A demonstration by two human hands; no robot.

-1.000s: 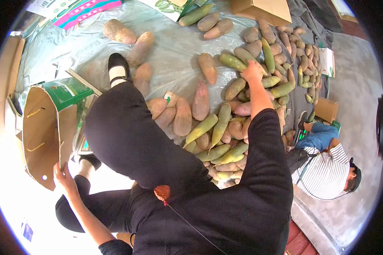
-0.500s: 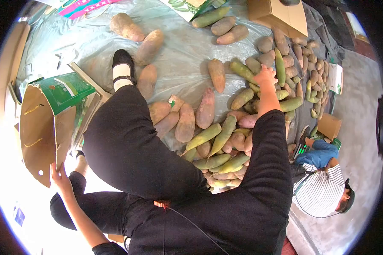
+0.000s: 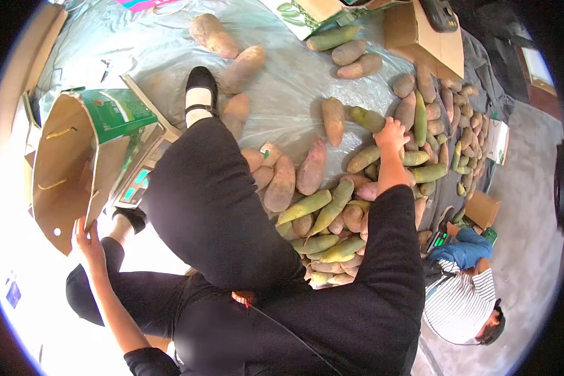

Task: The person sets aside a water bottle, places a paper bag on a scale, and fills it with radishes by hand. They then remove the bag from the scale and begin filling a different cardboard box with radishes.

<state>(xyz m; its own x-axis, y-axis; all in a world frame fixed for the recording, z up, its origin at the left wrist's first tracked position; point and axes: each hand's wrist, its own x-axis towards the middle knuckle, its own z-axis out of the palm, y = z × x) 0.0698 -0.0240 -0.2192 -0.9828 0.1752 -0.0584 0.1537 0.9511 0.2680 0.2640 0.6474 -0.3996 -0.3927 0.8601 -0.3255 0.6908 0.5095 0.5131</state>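
Note:
My left hand [image 3: 89,247] pinches the lower rim of a green-printed cardboard gift box [image 3: 62,169], which is tilted with its mouth toward me. Two yellow cord handles show inside. The box rests on a scale [image 3: 141,178] with a lit display. At the edge of a large pile, my right hand [image 3: 391,135] is closed round the right end of a green radish [image 3: 362,117]. Beside that hand lie another green radish [image 3: 420,119] and a brownish-pink root [image 3: 405,111]. More green radishes [image 3: 334,203] and pinkish roots [image 3: 311,166] lie nearer my body.
Plastic sheeting [image 3: 282,88] covers the floor, with loose roots [image 3: 214,36] on it. An open cardboard carton [image 3: 413,37] and a printed box [image 3: 301,15] stand at the far side. Another person [image 3: 460,301] in a striped shirt sits at the right, by a small scale [image 3: 440,240].
The view has shifted, so most things appear further right and lower. The green radish at my right hand has turned flatter. My left hand still holds the box rim, and more of the scale shows.

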